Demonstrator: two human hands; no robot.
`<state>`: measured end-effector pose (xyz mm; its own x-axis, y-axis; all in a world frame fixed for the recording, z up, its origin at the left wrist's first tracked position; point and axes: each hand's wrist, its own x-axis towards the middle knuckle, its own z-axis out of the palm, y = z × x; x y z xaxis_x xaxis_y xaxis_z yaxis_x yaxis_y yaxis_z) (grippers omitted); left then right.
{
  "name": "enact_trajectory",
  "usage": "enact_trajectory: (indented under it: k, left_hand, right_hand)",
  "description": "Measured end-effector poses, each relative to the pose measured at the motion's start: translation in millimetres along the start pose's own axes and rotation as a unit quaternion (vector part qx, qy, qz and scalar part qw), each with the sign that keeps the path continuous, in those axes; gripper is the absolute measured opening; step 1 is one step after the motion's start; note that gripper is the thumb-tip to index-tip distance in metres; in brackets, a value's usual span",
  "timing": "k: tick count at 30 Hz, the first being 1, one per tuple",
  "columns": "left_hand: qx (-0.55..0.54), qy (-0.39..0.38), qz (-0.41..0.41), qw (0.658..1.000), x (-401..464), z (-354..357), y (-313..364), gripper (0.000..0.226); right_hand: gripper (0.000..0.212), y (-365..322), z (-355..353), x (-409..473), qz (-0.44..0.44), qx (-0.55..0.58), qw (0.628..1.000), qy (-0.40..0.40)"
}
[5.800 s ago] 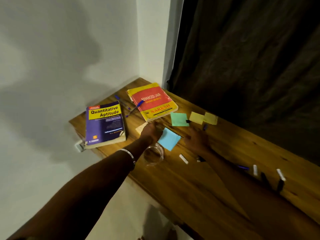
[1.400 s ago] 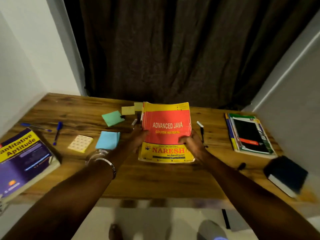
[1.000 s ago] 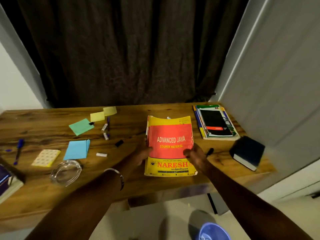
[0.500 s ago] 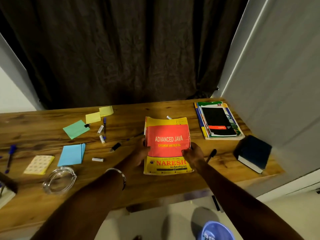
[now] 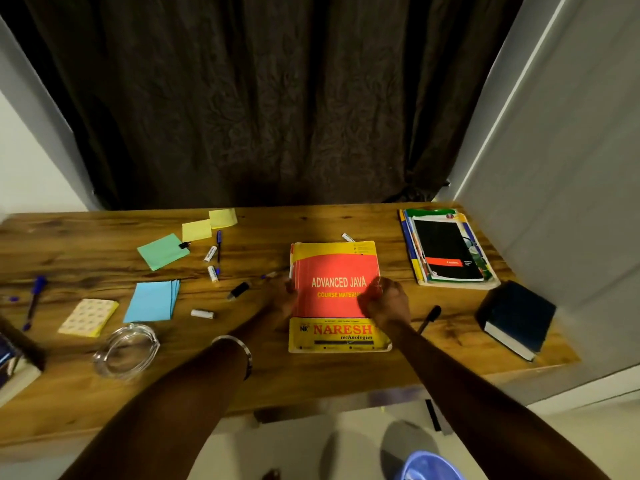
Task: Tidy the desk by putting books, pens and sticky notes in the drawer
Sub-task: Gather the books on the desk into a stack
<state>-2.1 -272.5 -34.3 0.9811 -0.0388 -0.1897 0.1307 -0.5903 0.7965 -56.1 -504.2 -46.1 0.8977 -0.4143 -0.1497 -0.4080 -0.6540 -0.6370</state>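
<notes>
Book: red and yellow Advanced Java book (image 5: 337,296) lies flat on the wooden desk (image 5: 311,379), centre right, cover up.
Left hand: left hand (image 5: 282,299) is at the book's left edge, fingers curled against it; whether it truly grips cannot be told.
Right hand: right hand (image 5: 384,301) rests half closed on the cover near the right edge; a firm hold cannot be confirmed.
Risk: judged from here, lifting by the edges could let the soft cover sag and slip. A black pen (image 5: 429,317) just right of the book, and a white-capped pen (image 5: 347,237) at its far edge, could be knocked off.
Direction: long axis runs near to far; the title reads upright, top at the far side.
Still out: sticky notes (image 5: 152,301) left, book stack (image 5: 448,249) far right.
</notes>
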Motion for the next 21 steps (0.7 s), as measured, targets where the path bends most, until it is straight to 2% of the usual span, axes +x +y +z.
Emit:
enact_trajectory:
  k: [3,5,9,12,14,16,19,21]
  left_hand:
    - [0.085,0.029,0.009,0.996,-2,-22,-5,0.033]
    - [0.136,0.065,0.022,0.988,-8,-41,-6,0.035]
    - [0.136,0.100,0.029,0.985,-27,-79,-15,0.032]
    - [0.106,0.132,-0.010,0.985,-45,-109,-30,0.039]
    - [0.141,0.152,-0.018,0.978,-57,-129,-42,0.046]
    - [0.167,0.156,-0.026,0.973,-66,-149,-57,0.039]
    - [0.157,0.194,-0.054,0.967,-79,-186,-85,0.035]
    - [0.153,0.210,-0.071,0.963,-84,-211,-105,0.039]
  right_hand:
    - [0.043,-35,-7,-9,-0.059,-0.006,0.998,0.000]
    - [0.044,-59,-7,-13,-0.102,-0.027,0.994,-0.005]
    - [0.047,-101,10,-22,-0.150,-0.090,0.983,-0.057]
    - [0.046,-131,27,-35,-0.187,-0.134,0.968,-0.103]
    - [0.045,-152,40,-46,-0.225,-0.145,0.956,-0.121]
    - [0.046,-174,55,-57,-0.258,-0.156,0.944,-0.132]
    - [0.053,-211,84,-79,-0.294,-0.144,0.928,-0.179]
    - [0.052,-235,103,-91,-0.313,-0.151,0.921,-0.177]
